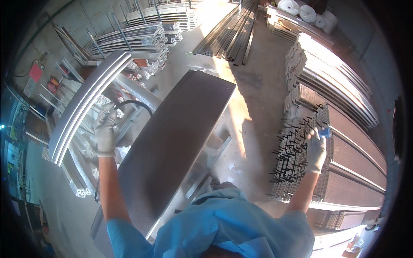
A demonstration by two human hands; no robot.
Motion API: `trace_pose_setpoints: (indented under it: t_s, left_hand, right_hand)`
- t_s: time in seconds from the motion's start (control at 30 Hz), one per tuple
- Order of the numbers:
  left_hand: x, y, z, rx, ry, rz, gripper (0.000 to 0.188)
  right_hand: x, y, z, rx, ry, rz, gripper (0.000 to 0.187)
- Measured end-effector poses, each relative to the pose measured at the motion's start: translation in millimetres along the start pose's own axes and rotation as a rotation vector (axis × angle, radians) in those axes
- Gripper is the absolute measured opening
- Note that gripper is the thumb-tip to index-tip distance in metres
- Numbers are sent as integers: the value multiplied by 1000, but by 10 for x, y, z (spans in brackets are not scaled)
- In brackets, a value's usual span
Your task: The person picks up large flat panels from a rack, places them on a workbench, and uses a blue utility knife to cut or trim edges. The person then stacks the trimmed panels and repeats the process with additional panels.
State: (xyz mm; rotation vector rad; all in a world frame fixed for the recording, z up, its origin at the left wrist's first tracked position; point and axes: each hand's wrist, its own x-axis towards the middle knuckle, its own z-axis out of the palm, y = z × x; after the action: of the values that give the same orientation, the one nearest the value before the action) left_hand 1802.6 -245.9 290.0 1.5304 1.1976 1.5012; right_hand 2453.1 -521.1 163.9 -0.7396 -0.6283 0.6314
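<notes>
My left hand (105,135), in a pale glove, is raised on the left with its fingers closed around a black flexible strip (137,103). The strip arches right toward a long dark brown panel (176,124), which lies slanted in front of me on a stand. Over on the right, my gloved right hand (317,152) reaches to a stack of brown boards (350,159). Its fingers are at a small blue object (325,132) and appear to grip it; its kind is unclear. Several black rods (289,150) stick out from the stack's end beside this hand.
White-edged profiles (92,101) lie on a rack left of the panel. Dark metal tubes (230,32) rest on the floor ahead. Wrapped profile bundles (329,73) and white rolls (307,13) stand at the far right. More profiles (133,38) fill racks at the far left.
</notes>
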Motion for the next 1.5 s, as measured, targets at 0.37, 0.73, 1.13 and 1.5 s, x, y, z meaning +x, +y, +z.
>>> trace_pose_setpoints:
  t_s: [0.37,0.73,1.13,1.5]
  left_hand:
    - [-298,647,38,-37,-128,79,27]
    - [-385,1106,234,-148,124,230,30]
    - [-851,1271,-62,792,601,319,17]
    - [-432,0,737,1043,160,-348,40]
  right_hand:
    - [398,705,2486,-534,-126,-118,23]
    - [275,2054,5048,-518,-1272,0,82]
    - [2090,1846,5388,-760,-1459,-601,37]
    - [2504,2333,4641,-948,-1750,-245,35]
